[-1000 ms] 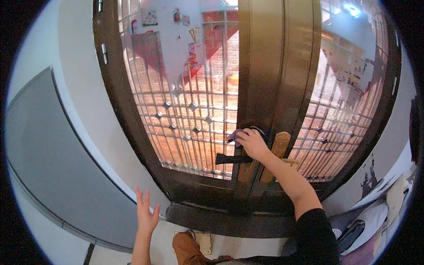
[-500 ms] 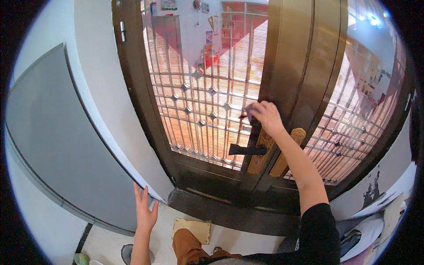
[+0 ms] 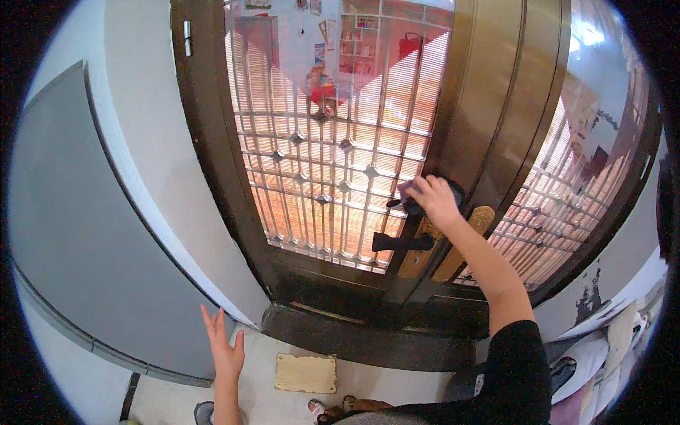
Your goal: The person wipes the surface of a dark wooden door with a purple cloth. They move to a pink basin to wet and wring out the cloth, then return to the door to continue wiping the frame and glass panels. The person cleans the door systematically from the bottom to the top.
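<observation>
My right hand [image 3: 437, 203] reaches up to the dark brown door [image 3: 484, 106], its fingers closed around a small purple cloth-like piece [image 3: 406, 190]. It is at a black fitting [image 3: 453, 190] on the door's edge, partly covered by the hand. Below it, a black lever handle [image 3: 397, 243] sticks out leftward from a gold plate [image 3: 415, 263]; a second gold plate [image 3: 465, 244] is beside it. My left hand [image 3: 226, 349] hangs low in the air near the grey panel, holding nothing, fingers spread.
Glass with metal bars [image 3: 333, 163] fills the door leaf. A large grey panel [image 3: 99, 212] stands at the left against a white wall. On the floor lies a yellowish rectangular board [image 3: 306, 373]. Shoes [image 3: 588, 368] are piled at the lower right.
My right hand has turned slightly at the black fitting, which shows more now. The left hand sits a little lower. The brown trouser leg is off the board, and sandalled feet show.
</observation>
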The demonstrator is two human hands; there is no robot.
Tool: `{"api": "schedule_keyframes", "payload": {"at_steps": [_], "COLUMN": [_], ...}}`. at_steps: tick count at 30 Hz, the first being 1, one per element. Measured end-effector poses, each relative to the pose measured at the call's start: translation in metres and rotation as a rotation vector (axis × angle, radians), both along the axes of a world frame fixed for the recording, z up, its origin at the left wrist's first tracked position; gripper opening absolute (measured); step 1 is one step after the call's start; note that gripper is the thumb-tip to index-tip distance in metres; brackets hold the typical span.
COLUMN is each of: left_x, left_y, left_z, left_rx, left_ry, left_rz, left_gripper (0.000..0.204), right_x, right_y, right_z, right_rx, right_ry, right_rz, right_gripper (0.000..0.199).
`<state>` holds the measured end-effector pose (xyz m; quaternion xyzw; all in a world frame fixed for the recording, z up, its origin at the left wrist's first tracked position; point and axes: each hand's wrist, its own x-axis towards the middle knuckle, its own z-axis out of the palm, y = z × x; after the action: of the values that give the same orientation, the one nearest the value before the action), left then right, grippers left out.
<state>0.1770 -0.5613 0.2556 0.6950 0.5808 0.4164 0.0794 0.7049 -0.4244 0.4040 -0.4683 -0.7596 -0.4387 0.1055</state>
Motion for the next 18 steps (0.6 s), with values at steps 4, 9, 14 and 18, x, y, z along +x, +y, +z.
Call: {"api": "schedule_keyframes", "payload": {"at_steps": [4,9,14,18], "left_x": [0.008,-0.011,0.000,0.041], "left_y": [0.016,0.026,0.034,0.043], "left_z": [0.009,0.003,-0.014,-0.011], "left_rx": [0.002,-0.010,0.033,-0.074], "left_ry": [-0.042,-0.002,-0.030,-0.096], "left_rz": [-0.084,-0.061,-0.137,-0.220], "left_gripper": [0.064,0.062,0.061,0.057], "right_x": [0.002,-0.005,-0.001,-0.008], "right_y": [0.002,-0.009,-0.019,-0.016], "right_z": [-0.071,-0.023,-0.009,-0.070], "right_rx": [-0.472,-0.332,-0.034,-0.505], "right_ry": [-0.457,-0.061,0.111,-0.106], "right_rz": [-0.194,-0.200,-0.215,-0.322], "right_gripper": [0.018,0.021,0.032,0.033]}}
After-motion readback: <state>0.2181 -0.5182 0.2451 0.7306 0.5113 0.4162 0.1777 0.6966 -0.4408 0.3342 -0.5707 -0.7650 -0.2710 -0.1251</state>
